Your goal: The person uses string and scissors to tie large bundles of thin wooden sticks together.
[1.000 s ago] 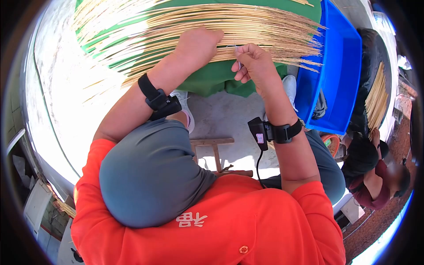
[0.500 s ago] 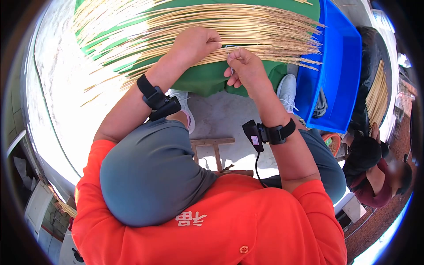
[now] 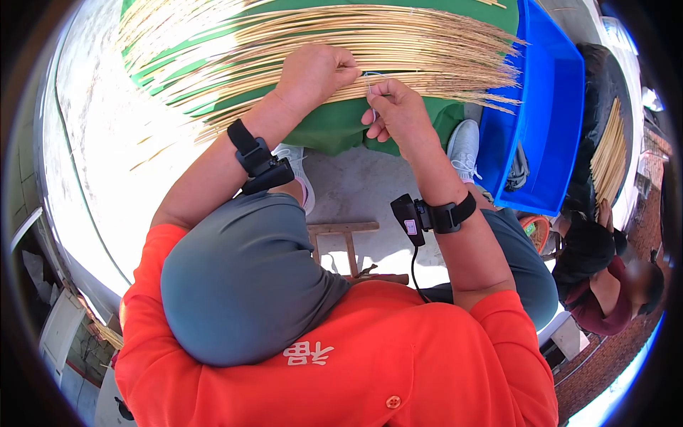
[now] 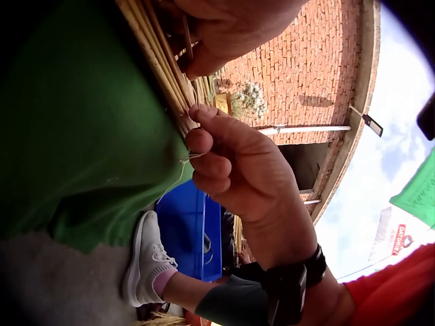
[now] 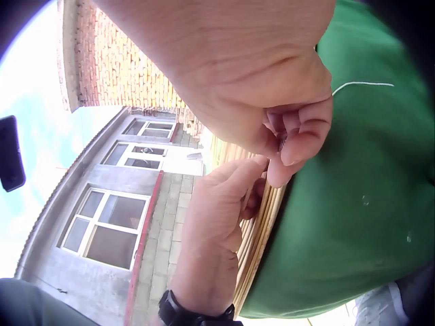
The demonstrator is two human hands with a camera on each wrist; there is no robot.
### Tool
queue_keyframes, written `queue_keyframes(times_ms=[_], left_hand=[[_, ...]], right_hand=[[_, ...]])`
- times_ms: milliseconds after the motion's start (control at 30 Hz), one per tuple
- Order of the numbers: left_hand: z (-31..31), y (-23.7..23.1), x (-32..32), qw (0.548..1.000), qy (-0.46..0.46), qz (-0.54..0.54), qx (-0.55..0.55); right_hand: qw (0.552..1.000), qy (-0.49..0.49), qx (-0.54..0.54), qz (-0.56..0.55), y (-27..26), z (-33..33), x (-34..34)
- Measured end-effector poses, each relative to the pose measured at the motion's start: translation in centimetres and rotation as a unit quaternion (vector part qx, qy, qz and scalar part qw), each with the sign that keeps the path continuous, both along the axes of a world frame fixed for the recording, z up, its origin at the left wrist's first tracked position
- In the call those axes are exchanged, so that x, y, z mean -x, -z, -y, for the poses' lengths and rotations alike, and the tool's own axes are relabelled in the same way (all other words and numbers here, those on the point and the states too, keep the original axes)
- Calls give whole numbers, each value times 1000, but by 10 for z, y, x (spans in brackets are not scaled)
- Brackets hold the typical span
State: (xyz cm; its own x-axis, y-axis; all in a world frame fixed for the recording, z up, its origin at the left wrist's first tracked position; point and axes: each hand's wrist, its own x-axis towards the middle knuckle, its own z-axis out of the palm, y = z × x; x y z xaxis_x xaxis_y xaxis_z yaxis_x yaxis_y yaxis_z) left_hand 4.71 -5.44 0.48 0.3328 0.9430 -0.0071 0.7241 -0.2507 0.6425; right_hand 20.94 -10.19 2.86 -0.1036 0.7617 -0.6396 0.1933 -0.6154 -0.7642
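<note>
Long straw stalks (image 3: 398, 44) with feathery ends lie in rows on green cloth (image 3: 334, 128). My left hand (image 3: 311, 77) pinches a stalk at the near edge of the rows; in the left wrist view this hand (image 4: 234, 30) is at the top. Close on its right, my right hand (image 3: 403, 114) pinches a thin pale thread (image 3: 369, 84) between thumb and curled fingers. The thread (image 4: 182, 174) hangs below this hand (image 4: 245, 159) in the left wrist view. Its fingertips are beside the stalk bundle (image 5: 262, 238) in the right wrist view, where a loose thread end (image 5: 367, 84) lies on the cloth.
A blue bin (image 3: 548, 128) stands to the right, with a grey item inside. Beyond it are a black round object (image 3: 601, 85) bearing more stalks and a seated person (image 3: 605, 292). A wooden stool frame (image 3: 348, 245) is between my legs.
My right hand has moved left and slightly down, bringing the thread closer to my left hand. The left hand's grip has shifted a little, with its fingertips lower.
</note>
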Motion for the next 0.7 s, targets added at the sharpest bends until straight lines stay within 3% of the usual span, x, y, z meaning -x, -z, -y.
queue_keyframes(times_ms=[700], left_hand=[[4,1,-2,999,-28,2,-29]], right_hand=[[999,22,-2,-26,-2,-1,4]])
